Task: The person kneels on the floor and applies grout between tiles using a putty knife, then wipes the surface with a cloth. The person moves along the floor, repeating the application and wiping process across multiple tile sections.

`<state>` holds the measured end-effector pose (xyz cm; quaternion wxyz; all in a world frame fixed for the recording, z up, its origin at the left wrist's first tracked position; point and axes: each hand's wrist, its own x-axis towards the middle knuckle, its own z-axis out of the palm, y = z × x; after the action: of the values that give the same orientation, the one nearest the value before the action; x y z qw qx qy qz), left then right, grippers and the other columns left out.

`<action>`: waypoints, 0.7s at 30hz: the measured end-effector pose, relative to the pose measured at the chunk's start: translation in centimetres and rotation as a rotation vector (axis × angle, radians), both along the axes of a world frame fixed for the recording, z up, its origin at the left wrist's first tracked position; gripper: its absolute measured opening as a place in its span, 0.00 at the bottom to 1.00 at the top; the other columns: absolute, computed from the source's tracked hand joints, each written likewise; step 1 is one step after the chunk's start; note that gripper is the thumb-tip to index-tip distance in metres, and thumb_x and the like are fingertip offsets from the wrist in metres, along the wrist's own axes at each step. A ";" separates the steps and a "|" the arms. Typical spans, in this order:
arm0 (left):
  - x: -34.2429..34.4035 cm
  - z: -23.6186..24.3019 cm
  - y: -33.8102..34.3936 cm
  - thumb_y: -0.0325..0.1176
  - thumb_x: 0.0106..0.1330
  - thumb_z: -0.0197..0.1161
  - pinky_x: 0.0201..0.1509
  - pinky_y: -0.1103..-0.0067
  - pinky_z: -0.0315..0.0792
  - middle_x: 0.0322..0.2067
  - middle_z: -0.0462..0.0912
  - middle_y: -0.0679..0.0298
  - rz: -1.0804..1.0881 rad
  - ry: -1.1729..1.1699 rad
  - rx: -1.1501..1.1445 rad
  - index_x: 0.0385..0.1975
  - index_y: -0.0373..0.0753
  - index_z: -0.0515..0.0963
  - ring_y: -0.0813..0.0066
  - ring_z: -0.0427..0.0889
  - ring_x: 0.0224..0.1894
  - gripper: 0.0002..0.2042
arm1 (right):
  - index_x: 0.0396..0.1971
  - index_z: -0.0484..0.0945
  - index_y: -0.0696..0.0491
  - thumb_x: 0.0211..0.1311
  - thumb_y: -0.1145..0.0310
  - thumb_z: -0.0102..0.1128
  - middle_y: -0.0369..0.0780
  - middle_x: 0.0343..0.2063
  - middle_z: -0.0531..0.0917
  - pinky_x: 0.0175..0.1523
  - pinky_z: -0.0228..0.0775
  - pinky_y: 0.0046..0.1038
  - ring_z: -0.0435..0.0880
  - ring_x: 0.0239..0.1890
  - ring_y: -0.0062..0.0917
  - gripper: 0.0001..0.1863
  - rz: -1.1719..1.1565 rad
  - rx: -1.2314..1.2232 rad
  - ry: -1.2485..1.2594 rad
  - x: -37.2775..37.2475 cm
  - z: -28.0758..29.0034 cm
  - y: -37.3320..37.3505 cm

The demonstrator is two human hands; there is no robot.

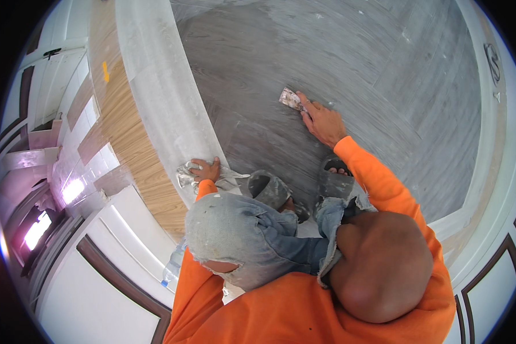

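My right hand [325, 122] reaches out over the dark grey wood-patterned floor [350, 63], its fingers closed round a small flat scraper [290, 98]. The scraper's wide blade is smeared with whitish residue and points to the far left, low over the floor. Nearer to me on the left, my left hand [207, 170] is on a crumpled, silvery-white plastic bag [185, 176], its fingers curled over it. The bag lies at the edge of the pale grey strip [161, 97]; what is under my palm is hidden. Pale smears and specks mark the grey floor.
My sandalled feet [268, 190] are on the floor between my hands. Light-brown wood flooring [133, 123] with a yellow mark [105, 71] runs left of the pale strip. A clear bottle [174, 265] with a blue cap stands by my left leg. White panelling [106, 289] borders the left.
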<state>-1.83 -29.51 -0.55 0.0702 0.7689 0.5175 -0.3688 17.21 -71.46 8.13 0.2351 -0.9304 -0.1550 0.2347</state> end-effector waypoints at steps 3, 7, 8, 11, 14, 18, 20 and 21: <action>0.4 -0.3 -0.2 0.73 0.63 0.58 0.75 0.36 0.49 0.80 0.30 0.36 -0.003 0.017 -0.001 0.80 0.49 0.23 0.21 0.46 0.77 0.61 | 0.78 0.57 0.39 0.78 0.58 0.51 0.42 0.41 0.86 0.39 0.83 0.44 0.88 0.33 0.42 0.32 -0.181 0.129 -0.141 0.2 -1.2 0.0; -0.4 -0.3 0.9 0.72 0.63 0.58 0.75 0.36 0.49 0.79 0.30 0.35 0.002 0.013 0.023 0.80 0.48 0.23 0.18 0.43 0.77 0.61 | 0.78 0.56 0.39 0.79 0.58 0.50 0.44 0.43 0.86 0.38 0.83 0.46 0.89 0.35 0.44 0.32 0.015 -0.012 0.030 1.0 0.9 1.4; -0.2 -0.5 0.6 0.72 0.63 0.58 0.75 0.35 0.49 0.79 0.30 0.35 -0.006 0.014 0.017 0.80 0.48 0.23 0.18 0.42 0.77 0.61 | 0.78 0.57 0.39 0.79 0.58 0.49 0.44 0.43 0.86 0.37 0.83 0.47 0.89 0.35 0.44 0.31 -0.063 -0.004 0.031 1.2 0.5 1.7; -0.3 -0.8 0.5 0.73 0.63 0.58 0.75 0.34 0.49 0.79 0.29 0.34 -0.008 -0.025 0.002 0.80 0.47 0.23 0.16 0.41 0.77 0.62 | 0.77 0.58 0.39 0.79 0.58 0.49 0.44 0.43 0.86 0.37 0.83 0.48 0.89 0.35 0.45 0.30 -0.029 0.015 -0.018 1.2 -0.2 2.5; -0.6 -0.9 0.7 0.73 0.62 0.59 0.74 0.34 0.49 0.79 0.30 0.34 -0.016 -0.012 0.014 0.80 0.47 0.23 0.17 0.42 0.77 0.62 | 0.77 0.59 0.39 0.78 0.58 0.50 0.45 0.43 0.86 0.38 0.83 0.47 0.89 0.35 0.45 0.30 -0.046 0.044 -0.007 1.8 0.1 3.9; -0.4 -1.1 0.6 0.73 0.62 0.59 0.74 0.33 0.50 0.79 0.31 0.34 -0.021 -0.004 0.031 0.80 0.47 0.24 0.18 0.43 0.77 0.62 | 0.76 0.60 0.40 0.77 0.59 0.51 0.46 0.41 0.86 0.38 0.83 0.47 0.89 0.34 0.45 0.30 -0.005 0.050 -0.006 2.2 0.2 3.7; -0.7 -1.3 1.0 0.73 0.62 0.59 0.73 0.33 0.51 0.79 0.33 0.34 -0.024 0.001 0.049 0.81 0.48 0.25 0.18 0.44 0.76 0.62 | 0.76 0.61 0.40 0.78 0.59 0.51 0.45 0.41 0.86 0.37 0.83 0.47 0.88 0.32 0.45 0.29 -0.039 0.104 -0.028 2.3 -0.3 4.0; -0.8 -1.4 0.9 0.73 0.62 0.59 0.73 0.33 0.51 0.79 0.33 0.34 -0.032 -0.006 0.052 0.81 0.48 0.25 0.19 0.45 0.76 0.62 | 0.76 0.61 0.40 0.78 0.59 0.51 0.45 0.41 0.85 0.36 0.83 0.47 0.88 0.31 0.44 0.29 -0.054 0.127 -0.038 2.3 -0.5 4.0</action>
<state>-2.60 -28.62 -1.99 0.0455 0.7798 0.5143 -0.3540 19.51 -67.42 7.62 0.2970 -0.9217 -0.1488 0.2005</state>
